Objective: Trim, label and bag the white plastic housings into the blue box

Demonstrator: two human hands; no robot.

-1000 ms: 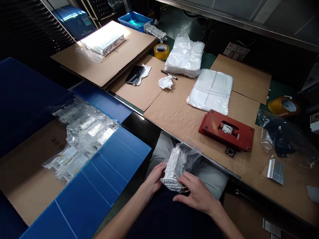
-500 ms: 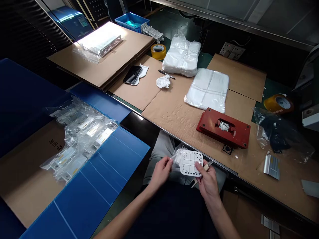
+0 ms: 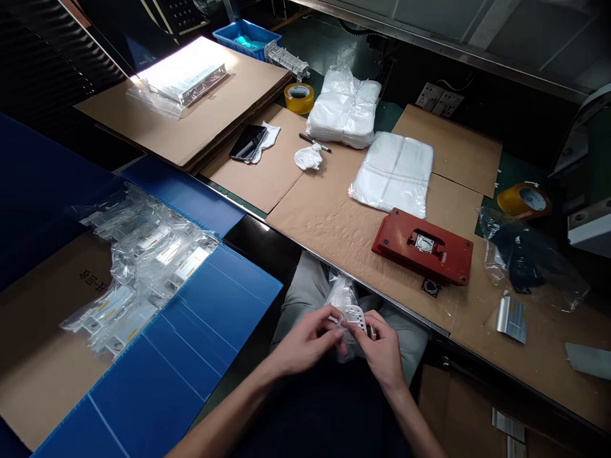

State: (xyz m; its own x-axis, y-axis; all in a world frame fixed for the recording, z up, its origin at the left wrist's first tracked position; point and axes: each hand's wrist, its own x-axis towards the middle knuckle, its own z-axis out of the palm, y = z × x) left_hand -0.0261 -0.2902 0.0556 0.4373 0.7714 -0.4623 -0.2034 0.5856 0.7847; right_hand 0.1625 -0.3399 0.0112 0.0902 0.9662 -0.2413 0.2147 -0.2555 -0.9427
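Note:
Over my lap, my left hand is closed in a pinch on the crumpled edge of a clear plastic bag. My right hand grips a white plastic plate with rounded corners and small slots along its rim. The two hands almost touch, and they hide most of the plate's lower part. The bag bunches beside and behind the plate; I cannot tell how much of the plate is inside it. A small light-coloured bit of a tool shows by my right fingers.
A red fixture sits on the cardboard-covered bench ahead, behind its metal front edge. Stacks of clear bags, tape rolls and a phone lie farther back. At left, a blue box holds several bagged parts.
My left hand has moved right, up to the plate, with the bag. The plate has tipped and dropped slightly left, and the beige tool in my right hand is now mostly hidden.

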